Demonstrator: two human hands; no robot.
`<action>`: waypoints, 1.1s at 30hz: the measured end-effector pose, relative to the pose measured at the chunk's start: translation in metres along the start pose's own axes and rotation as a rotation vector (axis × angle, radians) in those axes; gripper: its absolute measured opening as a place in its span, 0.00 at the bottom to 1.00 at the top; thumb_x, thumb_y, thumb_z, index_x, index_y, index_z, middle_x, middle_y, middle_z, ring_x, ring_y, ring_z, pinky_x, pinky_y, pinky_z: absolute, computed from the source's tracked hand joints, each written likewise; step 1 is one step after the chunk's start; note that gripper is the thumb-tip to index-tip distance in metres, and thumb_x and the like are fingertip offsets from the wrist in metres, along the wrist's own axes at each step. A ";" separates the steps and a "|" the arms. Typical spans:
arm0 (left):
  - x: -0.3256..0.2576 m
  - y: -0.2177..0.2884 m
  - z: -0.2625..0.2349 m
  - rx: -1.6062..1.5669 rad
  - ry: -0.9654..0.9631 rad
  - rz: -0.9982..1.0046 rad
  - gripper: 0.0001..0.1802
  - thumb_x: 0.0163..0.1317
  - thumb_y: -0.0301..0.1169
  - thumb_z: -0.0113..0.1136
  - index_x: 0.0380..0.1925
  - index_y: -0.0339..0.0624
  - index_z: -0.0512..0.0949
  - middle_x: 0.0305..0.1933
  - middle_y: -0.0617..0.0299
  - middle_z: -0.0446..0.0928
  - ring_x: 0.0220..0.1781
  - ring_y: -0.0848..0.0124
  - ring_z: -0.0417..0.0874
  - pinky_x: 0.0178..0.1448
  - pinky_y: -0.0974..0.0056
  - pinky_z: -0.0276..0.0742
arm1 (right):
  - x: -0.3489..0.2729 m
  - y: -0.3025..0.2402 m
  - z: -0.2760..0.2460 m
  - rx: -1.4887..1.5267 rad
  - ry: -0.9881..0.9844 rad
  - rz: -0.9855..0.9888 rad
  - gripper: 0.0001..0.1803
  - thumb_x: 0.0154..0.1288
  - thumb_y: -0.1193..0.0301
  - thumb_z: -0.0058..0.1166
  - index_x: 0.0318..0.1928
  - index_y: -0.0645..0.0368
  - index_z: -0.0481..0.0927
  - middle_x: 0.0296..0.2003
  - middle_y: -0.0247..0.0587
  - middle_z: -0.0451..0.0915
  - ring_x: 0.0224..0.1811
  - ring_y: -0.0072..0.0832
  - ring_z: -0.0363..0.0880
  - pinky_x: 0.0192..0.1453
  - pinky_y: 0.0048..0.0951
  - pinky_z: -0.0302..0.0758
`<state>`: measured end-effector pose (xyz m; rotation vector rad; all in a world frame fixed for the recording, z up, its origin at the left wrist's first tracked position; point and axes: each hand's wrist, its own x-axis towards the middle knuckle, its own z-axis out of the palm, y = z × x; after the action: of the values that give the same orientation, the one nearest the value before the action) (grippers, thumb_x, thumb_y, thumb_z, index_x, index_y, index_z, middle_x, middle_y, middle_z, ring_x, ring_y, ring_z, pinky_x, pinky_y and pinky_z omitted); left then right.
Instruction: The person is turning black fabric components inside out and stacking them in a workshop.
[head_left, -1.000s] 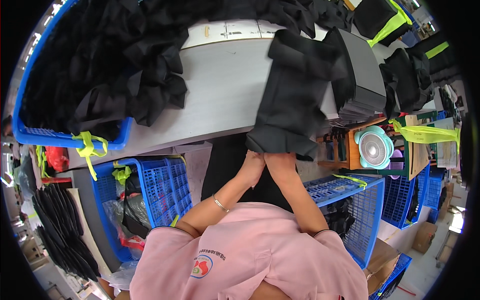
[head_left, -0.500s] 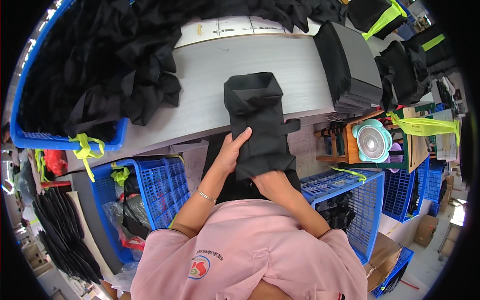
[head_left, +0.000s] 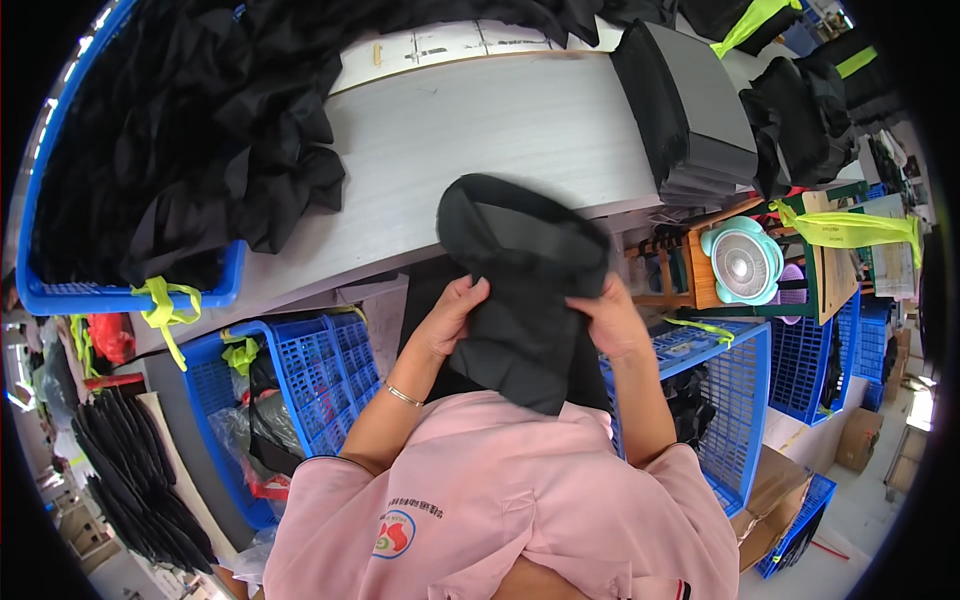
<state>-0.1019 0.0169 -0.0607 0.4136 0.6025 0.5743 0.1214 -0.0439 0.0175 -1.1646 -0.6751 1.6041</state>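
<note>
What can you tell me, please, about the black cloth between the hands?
The black cloth looks soft and matte, in a bag-like shape; its upper end gapes open, somewhat blurred, and its lower end looks narrower. Held at a tilt, it overlaps the table and the pink shirt in view; whether it touches either is unclear. The left hand grips its left side, the right hand its right.

Bright light is washing the table (head_left: 480, 125); held cloth (head_left: 525, 310) is blurring up top; glare's showing far right; fisheye's bending edges, blackening corners.
</note>
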 end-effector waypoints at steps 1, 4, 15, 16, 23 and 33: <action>0.001 -0.001 0.000 0.046 -0.006 0.079 0.19 0.69 0.37 0.63 0.53 0.36 0.80 0.51 0.59 0.84 0.51 0.72 0.84 0.58 0.66 0.80 | -0.003 0.009 0.005 0.217 0.050 -0.012 0.11 0.65 0.76 0.60 0.48 0.63 0.84 0.44 0.34 0.86 0.45 0.23 0.83 0.55 0.27 0.77; 0.002 -0.006 0.006 0.037 -0.008 0.171 0.18 0.66 0.33 0.66 0.52 0.36 0.80 0.51 0.59 0.84 0.51 0.72 0.85 0.57 0.65 0.80 | 0.003 0.019 0.001 0.355 0.130 -0.022 0.12 0.63 0.80 0.61 0.48 0.62 0.84 0.42 0.35 0.86 0.44 0.24 0.83 0.54 0.28 0.78; 0.011 0.005 0.034 0.391 0.248 0.271 0.16 0.61 0.28 0.70 0.47 0.32 0.82 0.44 0.61 0.84 0.42 0.76 0.83 0.49 0.68 0.81 | 0.025 0.005 -0.003 -0.562 0.433 -0.260 0.20 0.58 0.63 0.68 0.39 0.68 0.79 0.27 0.49 0.81 0.32 0.38 0.82 0.39 0.35 0.76; 0.010 0.004 0.034 0.381 0.209 0.233 0.16 0.62 0.28 0.70 0.47 0.32 0.81 0.44 0.61 0.84 0.42 0.76 0.83 0.49 0.68 0.81 | 0.026 0.006 -0.005 -0.763 0.503 -0.168 0.19 0.61 0.64 0.66 0.43 0.68 0.78 0.31 0.49 0.83 0.37 0.41 0.83 0.45 0.36 0.77; 0.012 0.019 0.016 0.384 0.325 0.348 0.19 0.63 0.29 0.69 0.51 0.33 0.79 0.46 0.60 0.84 0.44 0.75 0.84 0.51 0.68 0.81 | -0.009 0.037 -0.030 -0.665 0.795 -0.633 0.19 0.69 0.67 0.59 0.54 0.65 0.75 0.57 0.47 0.76 0.59 0.33 0.75 0.61 0.33 0.72; -0.003 -0.005 0.027 0.375 0.093 0.179 0.23 0.65 0.30 0.67 0.58 0.33 0.76 0.54 0.56 0.82 0.52 0.68 0.84 0.60 0.63 0.79 | -0.049 0.046 -0.017 0.151 0.269 -0.024 0.19 0.57 0.65 0.74 0.44 0.62 0.83 0.37 0.31 0.82 0.41 0.19 0.78 0.48 0.25 0.75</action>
<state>-0.0849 0.0057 -0.0418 0.8029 0.7707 0.6556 0.1209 -0.1075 -0.0101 -1.2264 -0.3854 1.4190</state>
